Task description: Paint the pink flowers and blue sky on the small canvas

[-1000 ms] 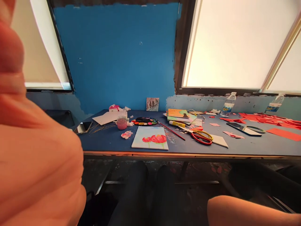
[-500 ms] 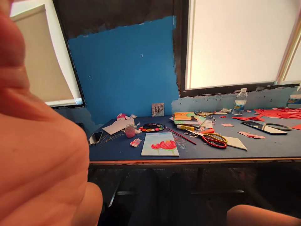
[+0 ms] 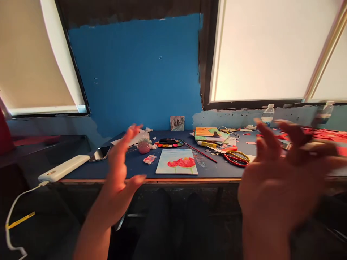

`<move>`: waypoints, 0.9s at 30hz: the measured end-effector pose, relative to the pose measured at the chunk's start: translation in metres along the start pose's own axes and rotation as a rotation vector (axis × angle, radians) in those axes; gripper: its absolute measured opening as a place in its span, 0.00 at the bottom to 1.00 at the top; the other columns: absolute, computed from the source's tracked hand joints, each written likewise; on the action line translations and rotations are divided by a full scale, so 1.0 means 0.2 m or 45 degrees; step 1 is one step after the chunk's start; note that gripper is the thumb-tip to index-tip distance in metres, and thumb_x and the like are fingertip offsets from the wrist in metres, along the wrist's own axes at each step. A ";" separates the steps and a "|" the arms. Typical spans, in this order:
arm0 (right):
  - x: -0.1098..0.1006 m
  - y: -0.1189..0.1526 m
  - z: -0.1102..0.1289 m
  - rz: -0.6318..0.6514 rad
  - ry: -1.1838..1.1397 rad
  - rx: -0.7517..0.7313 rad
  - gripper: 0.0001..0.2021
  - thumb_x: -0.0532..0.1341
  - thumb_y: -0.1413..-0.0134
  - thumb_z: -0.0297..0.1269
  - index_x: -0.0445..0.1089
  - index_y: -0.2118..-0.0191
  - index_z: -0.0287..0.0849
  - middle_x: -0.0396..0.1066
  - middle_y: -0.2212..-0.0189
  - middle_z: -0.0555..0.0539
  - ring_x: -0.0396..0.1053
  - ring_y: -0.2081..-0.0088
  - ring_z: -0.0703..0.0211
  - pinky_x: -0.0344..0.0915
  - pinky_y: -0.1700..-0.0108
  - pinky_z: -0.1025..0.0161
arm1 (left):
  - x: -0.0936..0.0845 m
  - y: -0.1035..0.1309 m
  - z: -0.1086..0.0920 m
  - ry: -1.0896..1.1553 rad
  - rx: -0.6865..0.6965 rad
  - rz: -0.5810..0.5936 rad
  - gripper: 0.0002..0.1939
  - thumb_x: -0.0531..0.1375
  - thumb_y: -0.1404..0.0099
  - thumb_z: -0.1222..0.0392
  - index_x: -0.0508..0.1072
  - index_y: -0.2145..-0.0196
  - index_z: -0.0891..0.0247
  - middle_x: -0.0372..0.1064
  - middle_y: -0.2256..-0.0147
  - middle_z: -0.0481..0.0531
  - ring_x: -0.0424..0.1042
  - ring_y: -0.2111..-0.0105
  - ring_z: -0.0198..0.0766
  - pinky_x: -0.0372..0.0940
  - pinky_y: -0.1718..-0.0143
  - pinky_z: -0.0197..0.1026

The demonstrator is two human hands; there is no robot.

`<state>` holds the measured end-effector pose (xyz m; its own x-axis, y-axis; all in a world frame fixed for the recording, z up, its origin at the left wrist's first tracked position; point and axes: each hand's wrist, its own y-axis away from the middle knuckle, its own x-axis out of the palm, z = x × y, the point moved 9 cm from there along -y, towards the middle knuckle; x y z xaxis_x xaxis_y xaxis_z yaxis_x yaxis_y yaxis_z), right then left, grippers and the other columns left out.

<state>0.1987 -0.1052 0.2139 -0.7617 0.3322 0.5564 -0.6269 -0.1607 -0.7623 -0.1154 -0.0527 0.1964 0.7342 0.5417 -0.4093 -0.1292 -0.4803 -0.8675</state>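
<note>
Both of my hands are raised in front of the table edge and hold nothing. My left hand (image 3: 119,173) has its thumb apart from the fingers, near the water jar (image 3: 143,146) and a crumpled, paint-stained tissue (image 3: 149,159). My right hand (image 3: 279,180) is blurred, its fingers spread, and it covers part of the table's right side. Between them lies a small canvas with red flowers (image 3: 177,162). Behind it are a paint palette (image 3: 169,143) and a red-handled paintbrush (image 3: 203,153). Scissors with red and yellow handles (image 3: 235,158) lie nearer my right hand.
A white power bank (image 3: 63,168) with a cable sits at the left edge beside a phone (image 3: 99,153). Stacked paintings (image 3: 207,133) and a yellow marker (image 3: 206,144) lie behind the scissors. A water bottle (image 3: 267,115) and red paper scraps (image 3: 325,134) are at the right.
My left hand has dropped away from close to the camera and moved lower. My right hand has risen into view with fingers spread. The view has shifted slightly, showing the power bank.
</note>
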 end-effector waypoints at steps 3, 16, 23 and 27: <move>0.05 0.06 -0.40 0.097 0.101 0.210 0.12 0.51 0.32 0.50 0.58 0.60 0.48 0.68 0.53 0.48 0.72 0.49 0.58 0.66 0.40 0.46 | 0.34 0.06 0.34 -0.123 -0.230 0.290 0.40 0.49 0.32 0.30 0.55 0.32 0.55 0.62 0.37 0.62 0.58 0.34 0.56 0.55 0.36 0.61; 0.06 0.45 -1.14 0.897 0.771 0.698 0.23 0.46 0.36 0.63 0.57 0.55 0.48 0.69 0.55 0.44 0.69 0.55 0.54 0.62 0.47 0.56 | 0.71 0.34 0.44 -0.352 -0.189 0.410 0.34 0.53 0.30 0.37 0.61 0.34 0.59 0.64 0.36 0.61 0.61 0.36 0.50 0.51 0.37 0.53; 0.05 0.42 -1.21 0.923 0.526 0.732 0.22 0.50 0.37 0.61 0.61 0.54 0.47 0.67 0.54 0.45 0.68 0.53 0.58 0.66 0.46 0.59 | 0.68 0.40 0.36 -0.350 -0.041 0.076 0.26 0.58 0.29 0.45 0.67 0.39 0.59 0.72 0.43 0.58 0.68 0.42 0.49 0.56 0.41 0.50; 0.05 0.42 -1.25 0.975 0.455 0.790 0.22 0.51 0.37 0.60 0.64 0.53 0.45 0.67 0.52 0.44 0.68 0.51 0.59 0.67 0.44 0.58 | 0.67 0.43 0.33 -0.414 0.020 -0.035 0.29 0.60 0.30 0.49 0.64 0.35 0.58 0.70 0.40 0.58 0.67 0.41 0.50 0.56 0.40 0.50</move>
<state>0.1798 0.1180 0.0730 -0.9610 0.1794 -0.2103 -0.0487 -0.8589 -0.5099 -0.0715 0.0248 0.0481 0.4867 0.7475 -0.4520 -0.1239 -0.4531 -0.8828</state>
